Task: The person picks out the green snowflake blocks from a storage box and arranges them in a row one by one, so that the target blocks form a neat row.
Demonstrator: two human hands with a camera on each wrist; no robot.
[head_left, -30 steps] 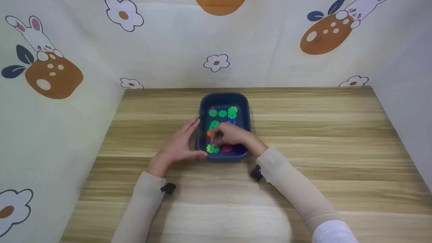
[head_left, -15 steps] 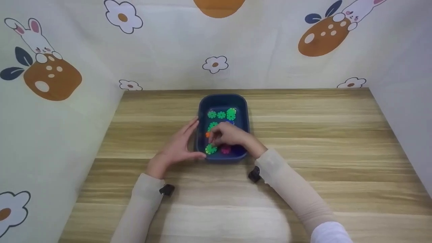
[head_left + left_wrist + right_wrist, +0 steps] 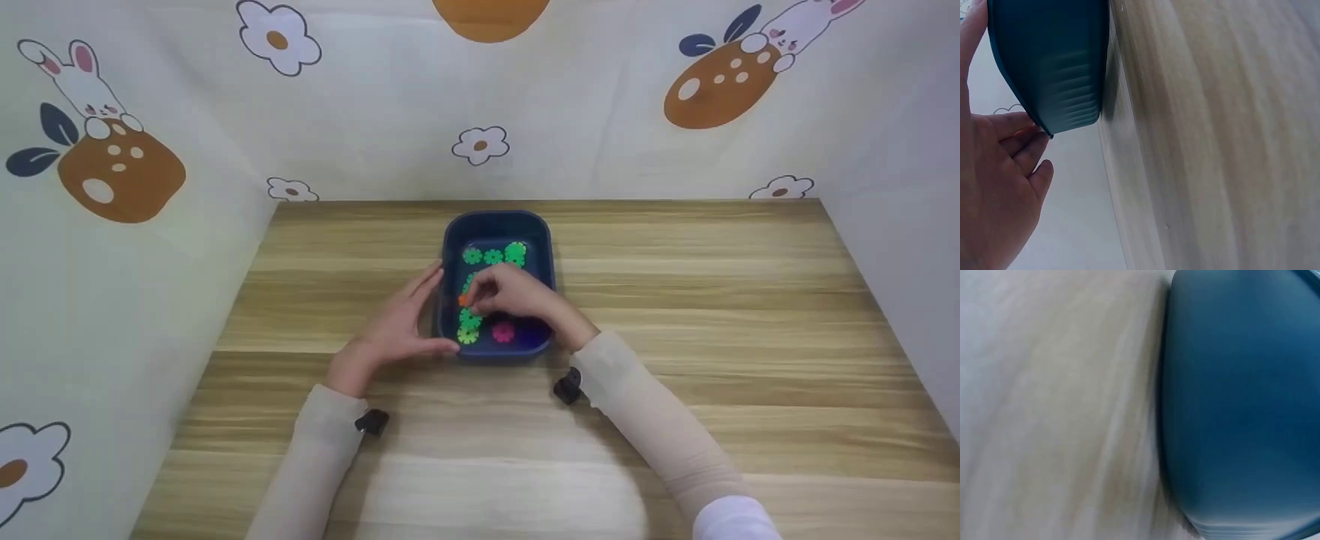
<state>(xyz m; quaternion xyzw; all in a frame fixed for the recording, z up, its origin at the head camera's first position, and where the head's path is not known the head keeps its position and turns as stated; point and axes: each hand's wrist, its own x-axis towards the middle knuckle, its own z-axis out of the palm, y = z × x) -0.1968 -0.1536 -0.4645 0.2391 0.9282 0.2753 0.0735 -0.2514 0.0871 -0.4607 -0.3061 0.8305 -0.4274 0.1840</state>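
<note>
1. Cream patterned cloth (image 3: 375, 97) backs the scene.
2. Wood-grain tabletop (image 3: 345, 262) spreads in front of it.
3. Dark blue tray (image 3: 496, 225) stands on it.
4. Left hand (image 3: 394, 326): thumb and fingers spread apart, touching the tray's left side and near-left corner; slackening there could let the tray slide.
5. Right hand (image 3: 514, 292) reaches inside from the right, fingers curled; whether they clamp anything, I cannot tell.
6. Green notched discs (image 3: 493, 256) lie at the tray's far end and left side; a brushing fingertip could scatter them.
7. Pink notched disc (image 3: 503, 332) lies at the near end.
8. Orange piece (image 3: 462, 300), partly hidden, sits just beside the right fingertips.
</note>
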